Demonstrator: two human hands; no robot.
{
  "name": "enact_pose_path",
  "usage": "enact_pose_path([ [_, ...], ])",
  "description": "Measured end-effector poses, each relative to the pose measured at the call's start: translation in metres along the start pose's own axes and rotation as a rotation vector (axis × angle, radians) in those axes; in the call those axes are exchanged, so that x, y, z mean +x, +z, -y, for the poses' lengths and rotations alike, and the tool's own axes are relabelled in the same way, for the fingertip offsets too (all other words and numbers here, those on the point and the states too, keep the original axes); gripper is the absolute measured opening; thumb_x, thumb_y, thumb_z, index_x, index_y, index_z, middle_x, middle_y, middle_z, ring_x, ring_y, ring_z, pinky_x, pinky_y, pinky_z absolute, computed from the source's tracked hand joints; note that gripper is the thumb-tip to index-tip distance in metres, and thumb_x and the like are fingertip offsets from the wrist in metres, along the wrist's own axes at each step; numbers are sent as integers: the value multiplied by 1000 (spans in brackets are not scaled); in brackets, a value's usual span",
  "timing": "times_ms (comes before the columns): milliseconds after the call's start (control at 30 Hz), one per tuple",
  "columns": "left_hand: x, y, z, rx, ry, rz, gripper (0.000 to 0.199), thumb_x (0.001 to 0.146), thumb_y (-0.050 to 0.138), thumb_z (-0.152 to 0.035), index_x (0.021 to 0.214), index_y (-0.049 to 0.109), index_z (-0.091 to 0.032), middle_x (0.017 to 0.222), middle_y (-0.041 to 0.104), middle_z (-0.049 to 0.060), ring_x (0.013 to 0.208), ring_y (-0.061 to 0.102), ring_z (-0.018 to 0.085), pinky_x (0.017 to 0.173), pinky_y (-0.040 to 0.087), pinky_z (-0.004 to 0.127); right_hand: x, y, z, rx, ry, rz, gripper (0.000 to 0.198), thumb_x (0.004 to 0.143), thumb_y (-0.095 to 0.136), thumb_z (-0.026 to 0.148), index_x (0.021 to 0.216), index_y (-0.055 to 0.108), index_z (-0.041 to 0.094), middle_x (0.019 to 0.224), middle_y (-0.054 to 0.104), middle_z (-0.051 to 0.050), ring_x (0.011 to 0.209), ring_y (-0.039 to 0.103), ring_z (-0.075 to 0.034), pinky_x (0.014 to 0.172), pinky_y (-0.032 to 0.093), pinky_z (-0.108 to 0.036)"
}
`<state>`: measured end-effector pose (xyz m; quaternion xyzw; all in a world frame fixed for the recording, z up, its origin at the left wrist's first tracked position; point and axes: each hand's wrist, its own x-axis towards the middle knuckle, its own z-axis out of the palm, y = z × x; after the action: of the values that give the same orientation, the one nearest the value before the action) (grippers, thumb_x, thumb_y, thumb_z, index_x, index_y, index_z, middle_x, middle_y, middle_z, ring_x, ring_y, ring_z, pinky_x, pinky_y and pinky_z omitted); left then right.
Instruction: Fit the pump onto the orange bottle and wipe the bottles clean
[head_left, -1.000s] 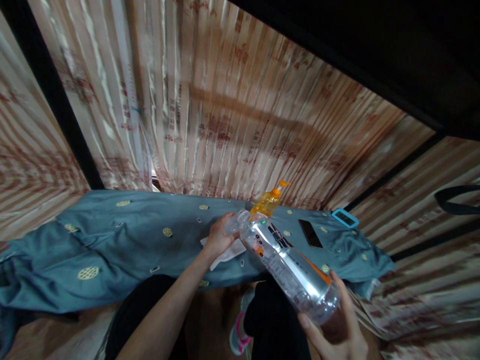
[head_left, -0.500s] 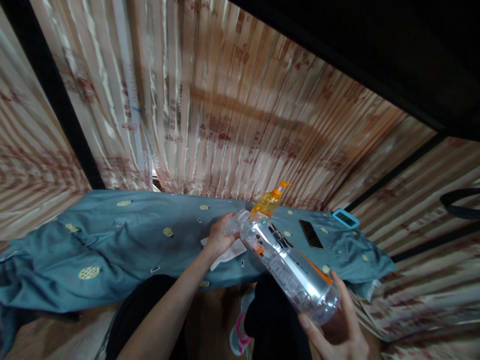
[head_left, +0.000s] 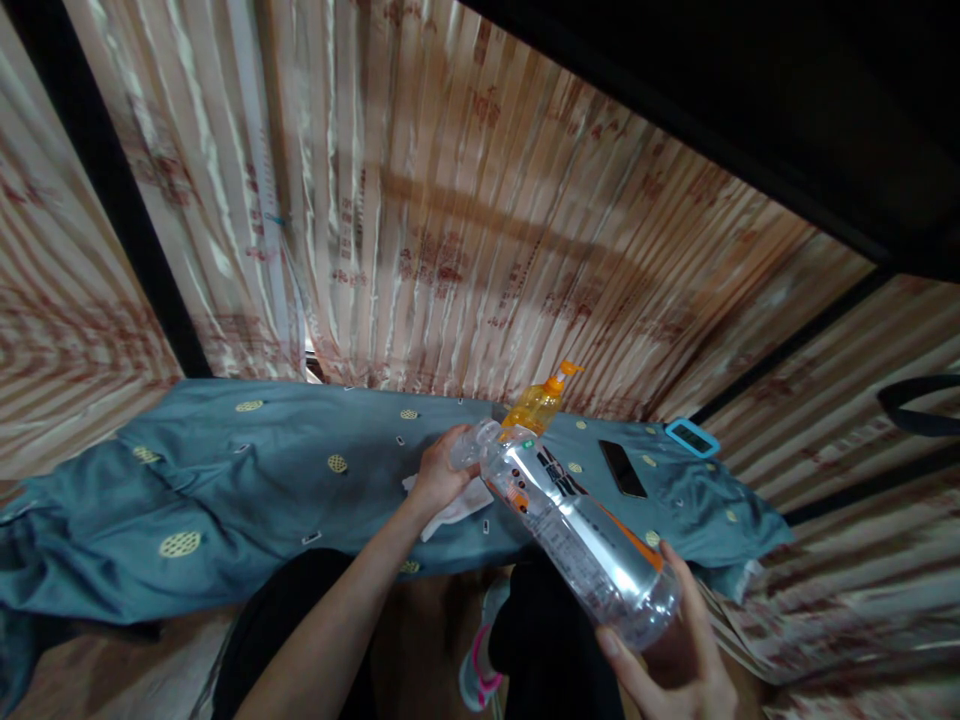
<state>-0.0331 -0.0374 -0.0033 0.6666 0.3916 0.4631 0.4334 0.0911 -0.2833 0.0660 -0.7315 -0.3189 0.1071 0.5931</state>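
Note:
A large clear plastic bottle (head_left: 574,530) with a silver, orange and black label lies tilted in the air, its base toward me at the lower right. My right hand (head_left: 686,650) is closed around the base end. At the upper-left end my left hand (head_left: 442,470) has its fingers wrapped round a clear plastic part (head_left: 469,445); whether this is the bottle's neck or a separate piece, I cannot tell. Under the left hand, a white tissue or cloth (head_left: 457,510) rests on the blue-grey sheet. An orange pump bottle (head_left: 534,405) stands just behind, partly covered by the big bottle.
The patterned blue-grey sheet (head_left: 285,480) covers a narrow surface in front of my knees. A dark phone (head_left: 622,468) and a blue-framed device (head_left: 691,437) lie at the right. Pleated curtains (head_left: 450,220) enclose the space, with dark metal bars. My shoe (head_left: 476,675) shows below.

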Motion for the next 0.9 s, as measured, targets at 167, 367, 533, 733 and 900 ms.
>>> enact_pose_path([
  [167, 1, 0, 1, 25, -5, 1, 54, 63, 82, -19, 114, 65, -22, 113, 73, 4, 102, 68, 25, 92, 53, 36, 0, 1, 2, 18, -2, 15, 112, 62, 78, 57, 151, 29, 10, 139, 56, -20, 116, 61, -30, 88, 53, -33],
  [367, 1, 0, 0, 32, -5, 3, 54, 64, 81, -20, 115, 64, -20, 113, 73, 6, 103, 68, 26, 93, 52, 37, 0, 2, 4, -18, -36, -16, 111, 61, 77, 56, 149, 32, 5, 130, 61, -21, 105, 65, -28, 83, 55, -31],
  [533, 1, 0, 2, 23, -4, 3, 54, 65, 81, -22, 116, 64, -21, 114, 73, 5, 102, 68, 25, 92, 52, 36, -1, 2, 4, 19, 16, -2, 110, 61, 78, 56, 150, 31, 11, 147, 47, -19, 121, 57, -30, 89, 52, -31],
  [733, 1, 0, 1, 20, -20, -5, 55, 64, 82, -21, 116, 65, -22, 113, 73, 5, 104, 68, 25, 94, 52, 37, -1, 4, 4, 56, 25, -7, 110, 61, 78, 54, 151, 30, 13, 149, 46, -18, 122, 56, -29, 93, 50, -32],
  [900, 0, -1, -2, 26, -27, 6, 55, 66, 80, -21, 118, 63, -18, 117, 72, 8, 106, 67, 26, 96, 51, 38, 0, 2, 2, 20, -12, -11, 108, 60, 79, 52, 149, 34, 13, 152, 42, -17, 118, 59, -26, 87, 51, -26],
])
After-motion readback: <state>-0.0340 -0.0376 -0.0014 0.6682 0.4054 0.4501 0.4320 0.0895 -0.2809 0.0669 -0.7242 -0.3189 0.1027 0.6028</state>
